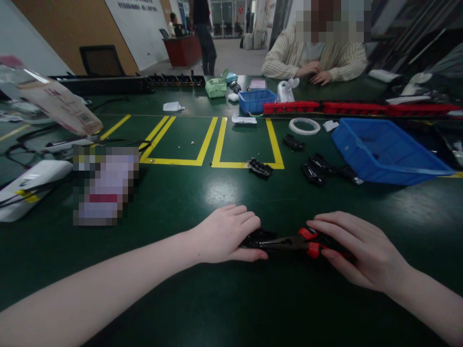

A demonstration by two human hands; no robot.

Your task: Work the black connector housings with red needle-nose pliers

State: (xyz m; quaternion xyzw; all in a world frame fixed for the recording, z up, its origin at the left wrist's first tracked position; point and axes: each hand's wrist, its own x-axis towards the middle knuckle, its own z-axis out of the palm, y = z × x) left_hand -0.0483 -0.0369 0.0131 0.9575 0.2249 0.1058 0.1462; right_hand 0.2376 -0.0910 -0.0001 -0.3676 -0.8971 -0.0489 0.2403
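My right hand is wrapped round the handles of red-and-black pliers, whose jaws point left. Under the fingers of my left hand is a small black plastic part, gripped between thumb and fingers. The plier jaws reach this part; whether they bite on it I cannot tell. Much of the part is hidden by my left hand. Farther up the table, a similar black part lies by the yellow tape, and more black parts rest to its right.
A blue bin stands at the right, near a tape roll. A phone, a white power bank with cables and a bottle occupy the left. Beyond a red strip, a person in a striped shirt sits across the table.
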